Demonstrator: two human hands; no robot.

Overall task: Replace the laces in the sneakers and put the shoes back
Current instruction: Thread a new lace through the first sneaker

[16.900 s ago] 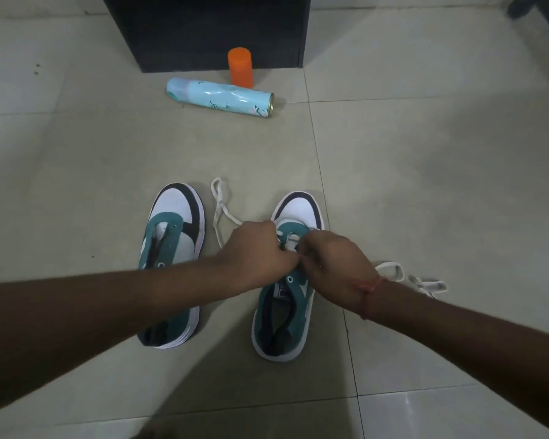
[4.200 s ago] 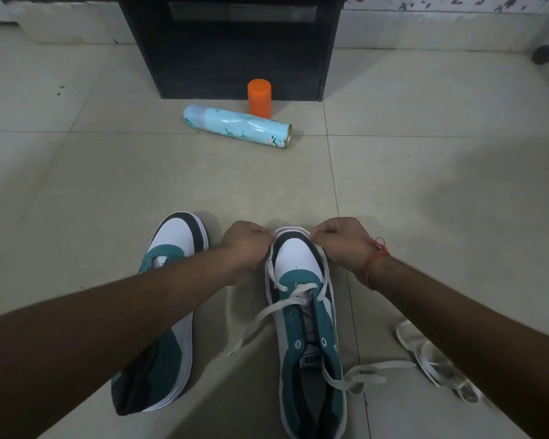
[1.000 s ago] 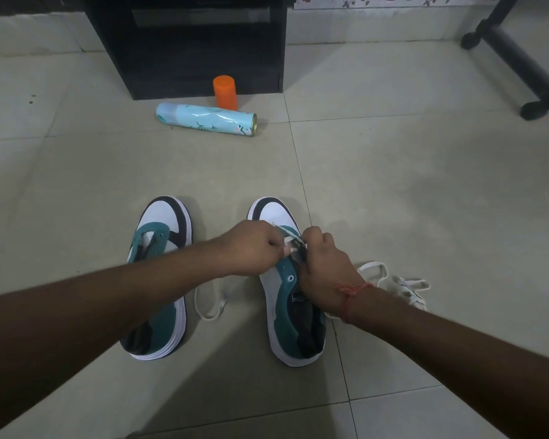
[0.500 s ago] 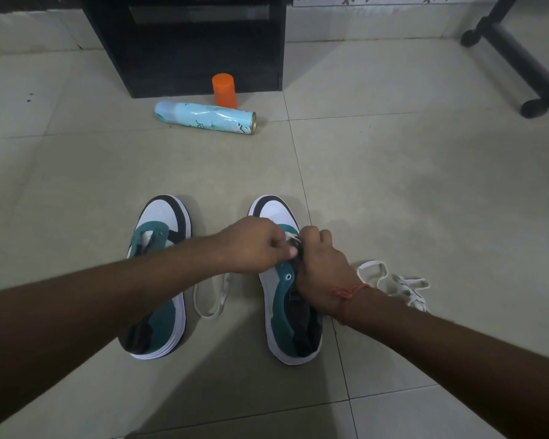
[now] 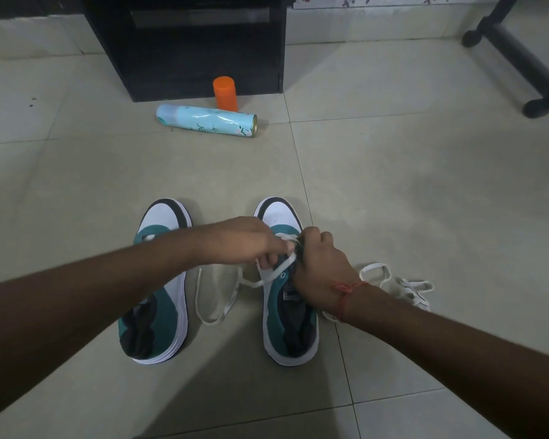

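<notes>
Taking the right sneaker [image 5: 290, 315] as the landmark: to its left on the tiled floor [image 5: 425, 191] stands the left sneaker [image 5: 159, 289], toe pointing away. Between the two, a loop of white lace [image 5: 217, 299] lies on the floor. Over the right sneaker's eyelets, the left hand [image 5: 251, 240] pinches that lace, while the right hand [image 5: 319, 261] is curled on the shoe's tongue area. Just right of the right sneaker lies a loose bundled lace [image 5: 403, 285]. Well beyond it lies a blue spray can [image 5: 206, 121] with an orange cap [image 5: 225, 92] behind.
</notes>
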